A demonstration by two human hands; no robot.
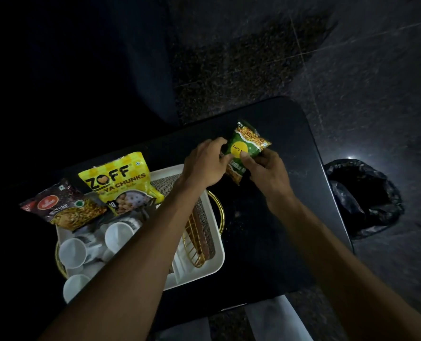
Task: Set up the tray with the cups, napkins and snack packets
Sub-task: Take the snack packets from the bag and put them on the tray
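1. Both hands, left hand (204, 166) and right hand (268, 173), pinch the green packet (244, 143) in curled fingers (244, 155), over the counter (266, 230) beside the tray (214, 262).
2. I fear slick foil slipping.
3. Crowded cups (72, 252) could topple as it lands.
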